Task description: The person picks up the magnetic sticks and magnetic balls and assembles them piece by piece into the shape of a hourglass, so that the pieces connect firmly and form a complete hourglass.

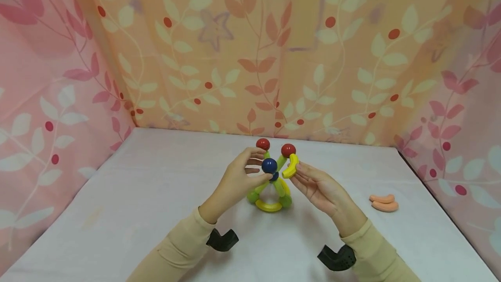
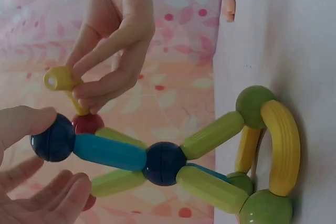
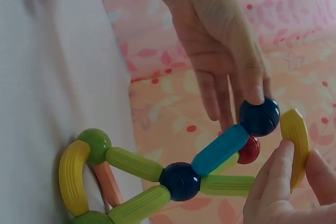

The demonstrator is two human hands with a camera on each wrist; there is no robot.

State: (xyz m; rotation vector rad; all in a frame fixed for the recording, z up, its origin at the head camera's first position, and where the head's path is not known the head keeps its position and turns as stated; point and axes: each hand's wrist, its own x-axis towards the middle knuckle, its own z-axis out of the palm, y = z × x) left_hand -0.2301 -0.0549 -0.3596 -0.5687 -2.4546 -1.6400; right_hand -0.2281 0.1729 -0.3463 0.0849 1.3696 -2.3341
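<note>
A toy of ball-and-stick building pieces stands on the table. Its base has green balls joined by curved sticks, one of them yellow. Light green sticks lead up to a dark blue middle ball. From there a blue stick carries an upper dark blue ball, which my left hand pinches between thumb and fingers. Two red balls top other green sticks. My right hand pinches a yellow curved stick by its side, close to the nearer red ball.
Two orange curved sticks lie together on the white-covered table, right of my right hand. Flowered cloth hangs behind and on both sides. A black curved device sits at each wrist.
</note>
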